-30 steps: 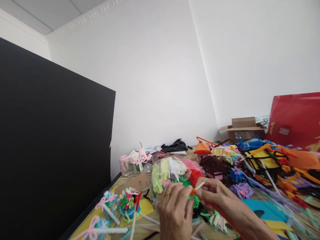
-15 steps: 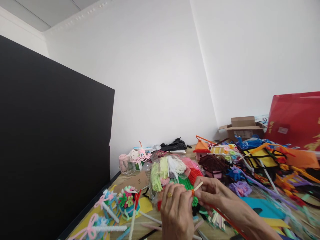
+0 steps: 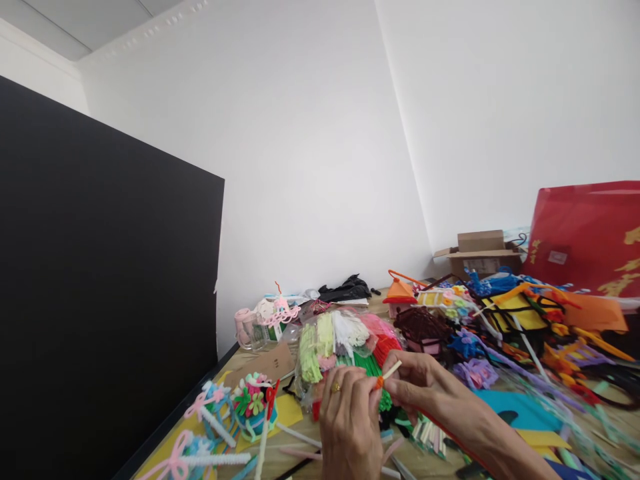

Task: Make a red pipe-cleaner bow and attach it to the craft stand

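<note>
In the head view my left hand (image 3: 350, 417) is closed, back of the hand up, with a gold ring on one finger. Its fingertips pinch a thin cream stick (image 3: 394, 369) where an orange pipe cleaner (image 3: 380, 383) is wrapped round it. My right hand (image 3: 425, 387) meets it from the right, thumb and forefinger pinched at the wrapping. A length of the orange strand trails below the right hand, mostly hidden by the forearm. The stick's free end points up to the right; its lower end is hidden by my left fingers.
Bagged bundles of coloured pipe cleaners (image 3: 340, 333) lie just beyond my hands. A flower pot craft (image 3: 254, 407) stands at left, near a black panel (image 3: 110, 280). Finished crafts, a small orange-roofed house (image 3: 400, 293), a cardboard box (image 3: 483, 260) and a red bag (image 3: 585, 240) fill the right.
Both hands stay together at the wrapping and shift slightly left in view with the whole scene. The trailing orange strand shows less, now close along the right forearm.
</note>
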Available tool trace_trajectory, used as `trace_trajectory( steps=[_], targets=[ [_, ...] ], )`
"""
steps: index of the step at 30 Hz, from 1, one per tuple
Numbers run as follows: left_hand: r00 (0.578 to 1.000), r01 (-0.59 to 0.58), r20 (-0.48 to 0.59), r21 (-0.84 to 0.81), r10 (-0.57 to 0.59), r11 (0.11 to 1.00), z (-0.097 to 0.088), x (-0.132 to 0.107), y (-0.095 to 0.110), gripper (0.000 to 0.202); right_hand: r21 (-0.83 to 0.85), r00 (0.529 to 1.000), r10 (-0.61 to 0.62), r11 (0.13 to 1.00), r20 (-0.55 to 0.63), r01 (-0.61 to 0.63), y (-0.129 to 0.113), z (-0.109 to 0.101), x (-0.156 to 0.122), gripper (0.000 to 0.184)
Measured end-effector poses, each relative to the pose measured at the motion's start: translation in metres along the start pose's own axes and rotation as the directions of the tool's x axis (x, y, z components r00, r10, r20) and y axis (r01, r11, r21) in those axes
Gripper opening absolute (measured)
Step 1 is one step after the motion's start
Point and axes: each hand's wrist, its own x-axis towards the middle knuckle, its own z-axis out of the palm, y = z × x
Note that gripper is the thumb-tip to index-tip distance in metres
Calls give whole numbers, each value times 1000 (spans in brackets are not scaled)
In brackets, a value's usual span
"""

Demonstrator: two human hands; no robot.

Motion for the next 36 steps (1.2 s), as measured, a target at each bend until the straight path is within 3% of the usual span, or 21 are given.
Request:
trace_trajectory(
  steps=[3,6,11,16,20,22,24,27,29,32,36],
  targets=[
    [990,116,98,-120,-105,986,0,-4,-2,12,-19,1000,-23,1000,-2,23,-3,0,-1,33],
    [951,280,194,-220,-240,934,-1,-5,-2,13,-27,999,-35,999,19,36,-7,-1,-1,32],
    [786,611,405,-394,-467,686,-5,1,1,25,-64,999,-23,998,47,26,-12,0,-2,28],
    [654,755,539,-503,-530,421,-5,3,0,30,-88,998,-26,996,51,30,-15,0,-4,28],
    [621,781,606,-528,-497,333,-2,2,-3,31,-85,997,-37,995,67,42,-14,0,-2,29],
    [650,760,578,-497,-493,419,-2,1,-3,30,-69,997,-41,997,68,46,-12,0,-1,30],
    [738,673,462,-444,-492,592,-2,1,-3,24,-42,998,-36,998,53,38,-9,0,0,30],
    [910,408,217,-320,-353,855,-4,0,-4,19,0,1000,-15,1000,-8,15,-2,0,1,31],
    [980,195,91,-206,-179,959,-4,-1,-6,27,28,999,-4,1000,-44,5,2,0,2,32],
    [999,-35,-31,-52,34,998,-1,-3,-6,26,72,998,7,997,-60,-3,4,2,2,32],
    [988,-111,-107,40,115,993,3,-4,-5,23,111,998,29,994,-51,-23,3,7,3,32]
  ],
)
